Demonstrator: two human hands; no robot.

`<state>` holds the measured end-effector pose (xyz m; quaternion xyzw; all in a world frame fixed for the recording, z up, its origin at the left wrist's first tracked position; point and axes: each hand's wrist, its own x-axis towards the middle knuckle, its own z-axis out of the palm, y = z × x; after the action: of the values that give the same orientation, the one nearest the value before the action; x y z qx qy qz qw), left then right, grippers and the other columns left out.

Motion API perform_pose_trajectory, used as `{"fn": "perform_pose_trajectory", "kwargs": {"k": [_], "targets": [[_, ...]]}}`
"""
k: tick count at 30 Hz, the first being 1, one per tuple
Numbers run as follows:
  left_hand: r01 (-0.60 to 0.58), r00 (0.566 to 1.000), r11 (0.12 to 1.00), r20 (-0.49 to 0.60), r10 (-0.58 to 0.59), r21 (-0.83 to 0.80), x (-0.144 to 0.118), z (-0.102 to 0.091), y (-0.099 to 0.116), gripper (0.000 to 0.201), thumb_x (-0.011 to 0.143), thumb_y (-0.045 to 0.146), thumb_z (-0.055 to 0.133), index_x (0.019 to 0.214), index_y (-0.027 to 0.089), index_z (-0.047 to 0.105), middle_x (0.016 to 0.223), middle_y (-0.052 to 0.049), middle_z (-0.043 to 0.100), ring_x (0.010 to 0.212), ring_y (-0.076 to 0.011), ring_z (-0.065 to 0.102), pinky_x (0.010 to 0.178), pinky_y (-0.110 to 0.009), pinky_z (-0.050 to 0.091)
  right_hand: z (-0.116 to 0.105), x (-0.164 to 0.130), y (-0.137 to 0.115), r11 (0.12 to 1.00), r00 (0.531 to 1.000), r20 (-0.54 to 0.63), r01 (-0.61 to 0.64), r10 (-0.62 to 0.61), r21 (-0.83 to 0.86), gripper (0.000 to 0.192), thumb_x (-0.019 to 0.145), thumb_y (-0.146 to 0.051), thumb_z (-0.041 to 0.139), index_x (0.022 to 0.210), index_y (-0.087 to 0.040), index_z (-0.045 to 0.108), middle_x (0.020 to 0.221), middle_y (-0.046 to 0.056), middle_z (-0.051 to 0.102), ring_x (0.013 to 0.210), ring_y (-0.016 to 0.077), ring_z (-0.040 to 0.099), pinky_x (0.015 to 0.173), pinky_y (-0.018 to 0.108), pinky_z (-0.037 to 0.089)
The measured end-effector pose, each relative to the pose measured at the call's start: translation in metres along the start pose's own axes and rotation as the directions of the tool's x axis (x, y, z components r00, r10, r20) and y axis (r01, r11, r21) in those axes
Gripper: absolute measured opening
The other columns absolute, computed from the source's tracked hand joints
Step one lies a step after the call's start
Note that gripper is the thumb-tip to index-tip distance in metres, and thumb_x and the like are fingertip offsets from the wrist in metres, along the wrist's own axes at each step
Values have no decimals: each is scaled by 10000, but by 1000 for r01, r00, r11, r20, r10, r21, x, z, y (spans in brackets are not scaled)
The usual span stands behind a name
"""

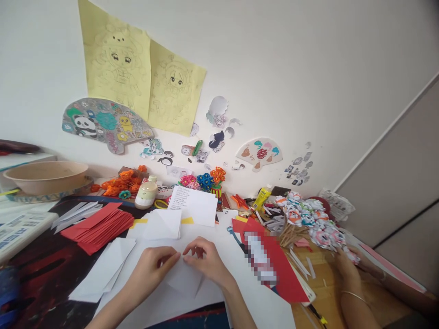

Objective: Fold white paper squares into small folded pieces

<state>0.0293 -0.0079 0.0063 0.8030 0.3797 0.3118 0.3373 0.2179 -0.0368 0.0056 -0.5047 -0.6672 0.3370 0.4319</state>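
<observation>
Folded sheet (185, 278) lies between red paper stack (98, 226) left and paper flowers (308, 217) right.

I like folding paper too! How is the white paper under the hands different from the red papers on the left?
The white paper is one folded piece pressed by the left hand and right hand; the red papers are many, fanned out in a stack, untouched. Both lie flat on the table.

two yellow drawings (144, 75), two paper fans (103, 122), one bowl (44, 176), one bottle (147, 193), three hands (151, 269).
</observation>
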Motion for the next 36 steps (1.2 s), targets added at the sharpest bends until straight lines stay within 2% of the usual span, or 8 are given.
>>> {"fn": "perform_pose_trajectory", "kwargs": {"k": [6, 12, 22, 27, 31, 33, 34, 36], "targets": [[16, 1000, 999, 9, -17, 44, 1, 2, -2, 413, 864, 425, 377, 620, 167, 588, 547, 12, 457, 557, -133, 395, 525, -221, 306, 5, 2, 5, 980, 994, 79, -89, 76, 176, 172, 753, -328, 646, 800, -165, 673, 742, 9, 626, 691, 134, 540, 657, 244, 412], [-3, 1000, 1000, -1, 3, 8, 1, 7, -4, 393, 838, 422, 407, 588, 173, 580, 550, 0, 514, 551, -141, 431, 521, -224, 336, 7, 0, 12, 956, 984, 124, -156, 128, 250, 154, 707, -311, 670, 710, -157, 660, 653, -19, 581, 617, 114, 516, 593, 224, 396], [41, 996, 999, 75, -40, -9, 1, 10, 1, 395, 854, 406, 396, 615, 161, 593, 594, -5, 557, 586, -147, 455, 542, -223, 331, 5, -3, 8, 940, 979, 156, -173, 131, 295, 65, 670, -146, 605, 657, -154, 668, 597, -30, 570, 555, 98, 479, 536, 214, 353], [46, 997, 996, 64, -41, -71, -3, 13, 6, 393, 846, 416, 416, 601, 159, 585, 580, 4, 537, 581, -139, 437, 542, -228, 319, 3, -4, 10, 951, 980, 150, -169, 134, 260, 76, 653, -126, 601, 652, -154, 672, 591, -28, 579, 535, 93, 470, 516, 212, 342], [116, 993, 964, -6, -121, -239, 1, -1, 0, 371, 795, 438, 502, 555, 156, 531, 547, 20, 477, 570, -127, 408, 519, -223, 303, -8, -5, 10, 939, 979, 165, -162, 116, 302, 48, 635, -135, 632, 653, -143, 675, 581, -18, 585, 523, 99, 478, 497, 214, 336], [156, 960, 895, -149, -237, -419, 6, -15, -8, 332, 758, 438, 552, 581, 157, 535, 566, 24, 477, 569, -121, 405, 510, -217, 310, -18, -4, 10, 916, 988, 129, -124, 80, 380, 44, 650, -151, 630, 643, -134, 670, 575, -1, 589, 532, 118, 504, 517, 234, 371], [137, 898, 833, -287, -333, -536, 8, -21, -14, 302, 731, 432, 580, 607, 159, 547, 579, 26, 484, 562, -115, 404, 505, -213, 314, -24, -4, 11, 902, 996, 68, -83, 59, 423, 79, 669, -160, 612, 611, -130, 656, 558, 7, 584, 521, 125, 510, 523, 247, 387], [23, 745, 707, -460, -484, -706, 12, -29, -22, 278, 706, 423, 609, 633, 163, 547, 552, 45, 435, 515, -93, 355, 473, -200, 290, -32, -1, 13, 876, 988, -151, 35, 44, 482, 146, 708, -178, 591, 573, -134, 626, 565, 9, 570, 513, 117, 496, 535, 253, 395]]}}
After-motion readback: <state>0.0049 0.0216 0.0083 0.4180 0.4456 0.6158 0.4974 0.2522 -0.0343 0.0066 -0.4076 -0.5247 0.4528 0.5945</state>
